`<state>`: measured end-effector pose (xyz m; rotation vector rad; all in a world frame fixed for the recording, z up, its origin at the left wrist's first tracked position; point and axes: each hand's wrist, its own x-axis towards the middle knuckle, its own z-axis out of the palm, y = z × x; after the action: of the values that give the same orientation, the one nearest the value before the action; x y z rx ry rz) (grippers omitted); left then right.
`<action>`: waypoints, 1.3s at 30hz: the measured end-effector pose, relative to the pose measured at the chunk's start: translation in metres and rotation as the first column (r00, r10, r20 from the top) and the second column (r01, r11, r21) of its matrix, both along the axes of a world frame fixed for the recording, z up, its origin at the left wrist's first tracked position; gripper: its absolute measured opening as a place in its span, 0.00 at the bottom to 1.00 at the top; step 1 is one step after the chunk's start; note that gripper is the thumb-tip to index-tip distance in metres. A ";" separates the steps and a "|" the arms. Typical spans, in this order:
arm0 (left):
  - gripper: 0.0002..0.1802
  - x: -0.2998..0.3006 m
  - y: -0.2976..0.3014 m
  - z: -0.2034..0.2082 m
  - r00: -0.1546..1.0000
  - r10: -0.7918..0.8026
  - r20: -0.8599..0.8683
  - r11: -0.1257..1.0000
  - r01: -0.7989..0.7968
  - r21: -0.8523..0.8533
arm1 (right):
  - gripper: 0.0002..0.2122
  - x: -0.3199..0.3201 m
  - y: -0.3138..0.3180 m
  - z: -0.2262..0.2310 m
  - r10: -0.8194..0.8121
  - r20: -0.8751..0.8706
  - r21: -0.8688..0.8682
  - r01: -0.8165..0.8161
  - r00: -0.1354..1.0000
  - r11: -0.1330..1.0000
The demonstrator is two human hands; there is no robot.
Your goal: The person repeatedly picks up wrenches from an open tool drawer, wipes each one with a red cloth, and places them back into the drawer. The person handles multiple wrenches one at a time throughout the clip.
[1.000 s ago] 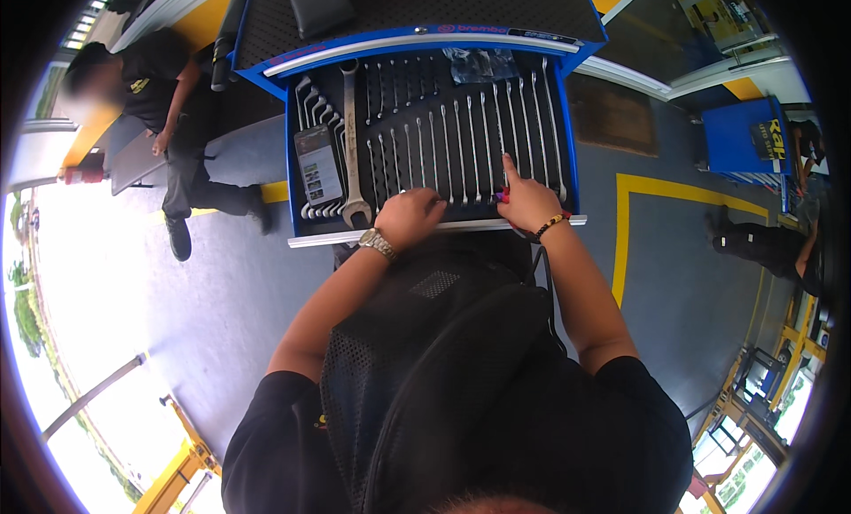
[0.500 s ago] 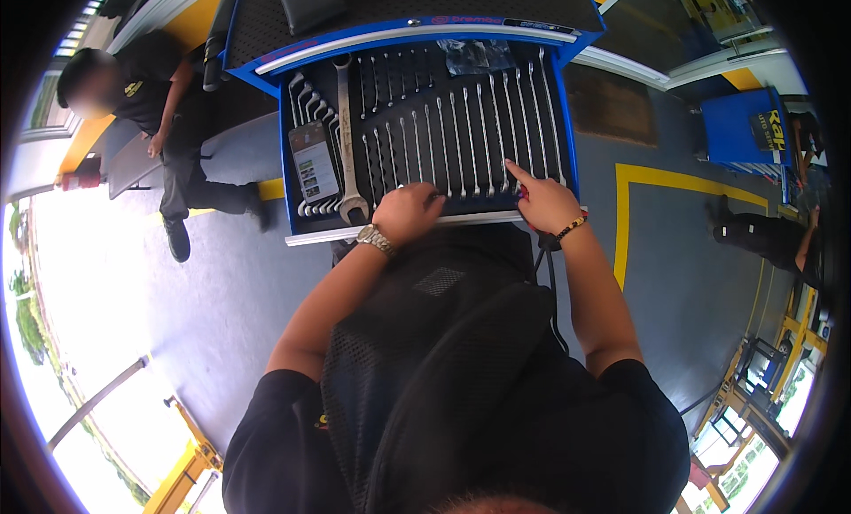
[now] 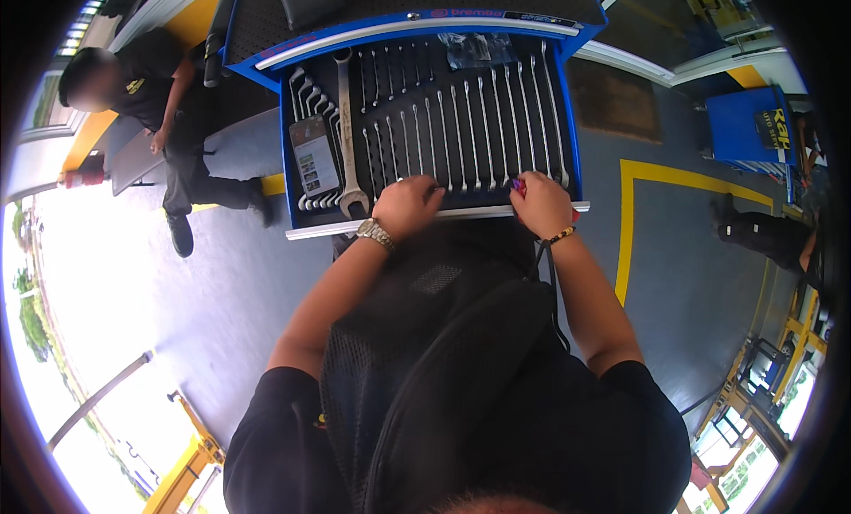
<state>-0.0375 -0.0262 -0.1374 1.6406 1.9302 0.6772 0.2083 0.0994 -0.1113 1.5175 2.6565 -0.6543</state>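
Observation:
A blue tool chest's drawer (image 3: 575, 172) is pulled out in front of me, with a row of silver combination wrenches (image 3: 464, 141) on its dark liner. My left hand (image 3: 408, 205) lies curled over the drawer's front edge, beside the lower ends of the shorter wrenches; whatever its fingers enclose is hidden. My right hand (image 3: 543, 205) is closed at the front right of the drawer, close to the longer wrenches. Bits of red and purple show at its fingers, too small to name. Left of the row lie a large open-end wrench (image 3: 348, 141) and a phone (image 3: 316, 159) resting on offset wrenches (image 3: 310, 97).
A clear plastic bag (image 3: 479, 50) lies at the drawer's back. On the chest top sits a dark case (image 3: 310, 1). One person (image 3: 160, 97) sits at the left; another, in dark trousers (image 3: 762, 239), is at the right near a blue cabinet (image 3: 746, 128).
My right hand's index finger, stretched out over the wrenches before, is now drawn in, and the hand has shifted slightly left. The left hand stays nearly in place.

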 end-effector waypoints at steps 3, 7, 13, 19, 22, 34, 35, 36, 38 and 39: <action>0.13 0.002 -0.001 -0.001 1.000 -0.006 -0.030 1.000 0.005 -0.013 | 0.12 -0.013 0.002 0.001 -0.035 0.029 0.004 0.035 0.999 0.999; 0.13 0.000 -0.001 -0.004 0.999 -0.010 -0.040 1.000 0.010 -0.006 | 0.17 -0.034 0.000 -0.005 -0.023 0.071 0.034 0.021 0.997 0.999; 0.14 0.001 0.000 -0.005 0.996 -0.025 -0.087 0.999 0.029 0.043 | 0.28 -0.054 0.006 0.001 -0.031 0.214 -0.040 0.040 0.976 0.998; 0.13 0.002 -0.002 -0.003 0.996 0.003 -0.084 1.000 -0.002 0.009 | 0.28 -0.057 0.006 0.001 0.033 0.290 -0.083 -0.009 0.956 0.997; 0.14 0.002 -0.003 -0.004 0.997 -0.002 -0.072 1.000 0.003 0.020 | 0.28 -0.057 0.004 0.005 0.016 0.298 -0.073 0.006 0.955 0.997; 0.14 -0.001 -0.002 0.003 0.997 -0.028 -0.073 0.998 0.031 0.045 | 0.29 -0.061 0.004 0.007 0.011 0.318 -0.095 0.020 0.948 0.995; 0.13 -0.001 -0.003 0.002 0.997 -0.028 -0.071 0.998 0.032 0.051 | 0.29 -0.061 0.003 0.008 0.010 0.320 -0.098 0.023 0.947 0.995; 0.13 -0.002 -0.003 -0.001 0.997 -0.029 -0.069 0.998 0.033 0.058 | 0.30 -0.061 0.002 0.010 0.009 0.323 -0.102 0.025 0.946 0.994; 0.13 -0.003 -0.004 -0.002 0.997 -0.026 -0.067 0.997 0.030 0.064 | 0.30 -0.060 -0.001 0.016 0.016 0.321 -0.113 0.021 0.947 0.993; 0.13 -0.003 -0.004 -0.003 0.998 -0.023 -0.067 0.998 0.028 0.065 | 0.30 -0.060 -0.001 0.017 0.018 0.320 -0.118 0.021 0.947 0.993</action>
<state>-0.0403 -0.0304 -0.1407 1.7447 1.9484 0.6912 0.1478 0.0981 -0.0941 1.4516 2.3324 -0.5045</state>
